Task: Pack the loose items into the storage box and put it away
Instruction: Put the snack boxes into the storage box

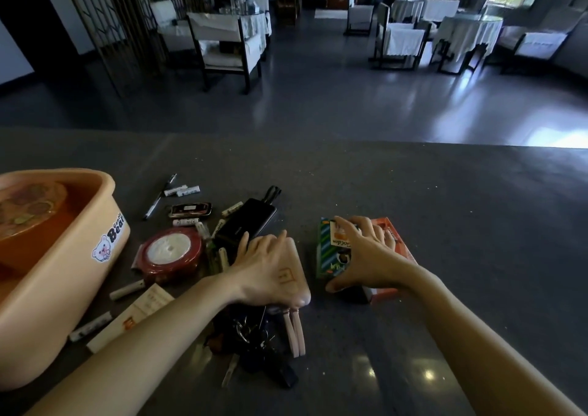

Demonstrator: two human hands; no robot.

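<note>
Dim dining room with tables in white cloths and dark-framed chairs fills the background, with bright windows at the far right. Nearest the viewer runs a dark grey counter point(445, 224).

At the counter's left edge sits the peach storage box point(63, 282), open, with a bear sticker on its side and a round patterned thing inside. Loose items lie just to its right: a pen point(157, 197), several white batteries point(187, 190), a red tape roll point(171, 253), a black power bank point(248, 221) and a pale card point(136, 313). A bunch of keys point(251, 336) lies nearer the viewer.

The left hand point(257, 263) lies palm down over a pale pink case point(297, 275) with a looped strap, fingers reaching toward the black power bank. The case is so close to skin tone that it is unclear whether the hand grips it or only rests on it.

The right hand point(359, 256) is curled over a green box point(327, 250) and an orange box point(386, 226) lying side by side, fingers across their far end and thumb at the near end, holding them. Both boxes are on the counter, well apart from the storage box.
</note>
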